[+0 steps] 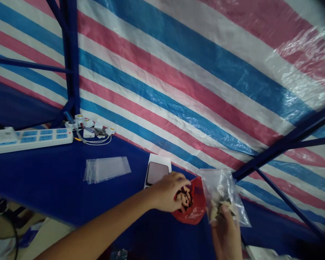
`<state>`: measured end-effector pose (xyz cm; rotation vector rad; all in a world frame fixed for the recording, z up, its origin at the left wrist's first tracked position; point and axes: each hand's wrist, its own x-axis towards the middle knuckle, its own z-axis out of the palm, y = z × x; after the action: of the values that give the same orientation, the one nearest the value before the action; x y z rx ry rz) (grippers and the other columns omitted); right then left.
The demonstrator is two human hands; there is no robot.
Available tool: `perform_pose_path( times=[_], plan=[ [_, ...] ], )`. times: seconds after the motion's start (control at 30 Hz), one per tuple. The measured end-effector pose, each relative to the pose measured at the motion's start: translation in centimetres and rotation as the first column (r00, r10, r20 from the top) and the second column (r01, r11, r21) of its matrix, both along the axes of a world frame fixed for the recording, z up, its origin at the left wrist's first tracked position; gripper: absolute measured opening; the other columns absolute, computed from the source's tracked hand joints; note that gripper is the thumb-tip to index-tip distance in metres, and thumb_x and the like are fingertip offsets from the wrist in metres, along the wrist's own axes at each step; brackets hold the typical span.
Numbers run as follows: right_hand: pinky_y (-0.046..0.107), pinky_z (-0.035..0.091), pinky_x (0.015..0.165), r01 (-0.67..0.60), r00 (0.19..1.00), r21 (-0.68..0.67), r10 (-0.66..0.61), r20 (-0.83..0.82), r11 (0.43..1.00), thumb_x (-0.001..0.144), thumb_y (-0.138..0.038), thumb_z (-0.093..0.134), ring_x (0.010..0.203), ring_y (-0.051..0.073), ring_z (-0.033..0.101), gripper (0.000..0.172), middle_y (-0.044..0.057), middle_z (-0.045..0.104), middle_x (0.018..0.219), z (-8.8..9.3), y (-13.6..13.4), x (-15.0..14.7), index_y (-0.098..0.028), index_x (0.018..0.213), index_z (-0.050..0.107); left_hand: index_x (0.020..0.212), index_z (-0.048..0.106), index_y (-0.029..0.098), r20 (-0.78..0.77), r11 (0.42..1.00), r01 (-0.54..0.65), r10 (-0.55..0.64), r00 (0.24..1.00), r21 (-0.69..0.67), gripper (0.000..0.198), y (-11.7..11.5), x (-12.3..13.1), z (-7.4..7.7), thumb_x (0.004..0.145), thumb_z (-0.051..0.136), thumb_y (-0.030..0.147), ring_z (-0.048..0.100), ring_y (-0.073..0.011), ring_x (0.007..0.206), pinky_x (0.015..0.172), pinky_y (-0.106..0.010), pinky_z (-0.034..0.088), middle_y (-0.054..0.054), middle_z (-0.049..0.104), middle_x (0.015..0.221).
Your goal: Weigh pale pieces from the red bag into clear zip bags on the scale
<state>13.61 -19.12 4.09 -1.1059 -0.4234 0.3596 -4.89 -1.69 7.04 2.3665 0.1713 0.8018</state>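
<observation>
My left hand [170, 191] is at the mouth of a red plastic bag [196, 209], its fingers curved with a gap between them and the thumb. Small pale, wood-like pieces [184, 199] with dark edges show inside that bag, just beyond my fingertips. On the right, my right hand [229, 231] grips a clear plastic bag [222, 180] upright, thumb across its front. Similar pale and dark pieces [219, 209] lie in the bottom of the clear bag, partly covered by the thumb.
A white box [157, 169] with a dark-framed panel stands behind my left hand. Flat clear bags [108, 169] lie left on the blue table [56, 187]. Farther back are a power strip [46, 137] and tangled chargers [93, 128]. A striped tarp wall [157, 90] and blue poles [73, 54] enclose the table.
</observation>
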Motion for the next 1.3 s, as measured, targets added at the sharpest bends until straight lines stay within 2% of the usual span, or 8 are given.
perform_pose_path(
  times=[0.13,0.27,0.43,0.53,0.8,0.93,1.13,1.3],
  plan=[
    [0.027,0.061,0.073,0.051,0.994,-0.145,-0.037,0.099,0.988,0.067,-0.035,0.088,0.090,0.018,0.073,0.055,-0.001,0.076,0.104,0.5,-0.8,1.7,-0.029,0.118,0.067,0.139,0.046,0.017,-0.205,0.942,-0.326,0.303,0.931,-0.085,0.063,-1.9,1.6,-4.7,0.079,0.063,0.026,0.058,-0.0356,0.118,0.096,-0.047,0.048,-0.019,0.060,0.125],
    [0.026,0.059,0.076,0.106,0.968,-0.216,-0.051,0.244,0.971,0.067,-0.044,0.087,0.094,0.018,0.070,0.067,0.000,0.073,0.107,-1.1,0.3,2.1,-0.028,0.126,0.060,0.135,0.044,0.012,-0.267,0.821,-0.367,0.271,0.925,-0.438,0.052,-0.8,3.0,-5.0,0.085,0.057,0.022,0.067,-0.0298,0.099,0.086,-0.040,0.050,-0.015,0.067,0.103],
    [0.031,0.058,0.077,0.041,0.881,-0.437,0.174,0.440,0.899,0.066,-0.046,0.086,0.093,0.022,0.070,0.071,0.006,0.072,0.108,-2.4,0.0,4.6,-0.023,0.126,0.056,0.117,0.047,0.017,0.031,0.343,-0.048,0.221,0.975,-0.938,0.037,0.3,4.6,-4.3,0.083,0.060,0.018,0.064,-0.0150,0.068,0.068,-0.030,0.050,-0.003,0.063,0.089],
    [0.033,0.058,0.082,-0.015,0.797,-0.587,0.364,0.482,0.810,0.070,-0.045,0.082,0.095,0.024,0.070,0.065,0.009,0.071,0.112,-1.1,-1.1,6.1,-0.022,0.125,0.056,0.115,0.045,0.018,0.175,0.193,0.126,0.263,0.949,-0.973,0.044,0.0,5.2,-4.4,0.076,0.062,0.011,0.062,-0.0099,0.060,0.065,-0.028,0.050,-0.004,0.062,0.097],
    [0.031,0.054,0.080,-0.066,0.423,-0.898,0.827,0.369,0.434,0.084,-0.029,0.060,0.088,0.020,0.068,0.043,0.003,0.072,0.103,6.7,1.6,5.3,-0.022,0.126,0.057,0.118,0.050,0.020,0.251,0.262,0.209,0.142,0.957,-0.942,0.049,-0.9,5.1,-3.3,0.071,0.060,0.009,0.065,-0.0079,0.068,0.065,-0.025,0.050,-0.008,0.060,0.124],
    [0.027,0.050,0.064,-0.008,0.365,-0.965,0.899,0.241,0.262,0.077,-0.026,0.063,0.070,0.018,0.063,0.036,-0.002,0.069,0.079,9.8,5.8,4.5,-0.021,0.112,0.065,0.115,0.051,0.020,0.247,0.270,0.205,0.133,0.960,-0.941,0.046,-0.8,5.2,-2.9,0.072,0.062,0.009,0.064,-0.0087,0.070,0.067,-0.025,0.050,-0.007,0.063,0.120],
    [0.034,0.052,0.076,0.108,0.309,-0.967,0.917,0.253,0.230,0.074,-0.032,0.065,0.089,0.025,0.067,0.025,0.003,0.075,0.094,9.9,9.6,4.2,-0.021,0.096,0.067,0.111,0.050,0.021,0.264,0.272,0.214,0.160,0.951,-0.938,0.042,-0.2,5.1,-3.8,0.071,0.061,0.011,0.062,-0.0087,0.063,0.063,-0.026,0.050,-0.003,0.063,0.107],
    [0.036,0.051,0.081,0.210,0.270,-0.940,0.908,0.319,0.268,0.075,-0.032,0.061,0.092,0.026,0.069,0.038,0.006,0.075,0.101,9.3,9.7,4.4,-0.021,0.112,0.064,0.111,0.050,0.021,0.280,0.285,0.228,0.159,0.947,-0.931,0.040,0.1,5.1,-4.5,0.073,0.061,0.014,0.063,-0.0081,0.058,0.059,-0.027,0.051,-0.004,0.061,0.111]
  ],
)
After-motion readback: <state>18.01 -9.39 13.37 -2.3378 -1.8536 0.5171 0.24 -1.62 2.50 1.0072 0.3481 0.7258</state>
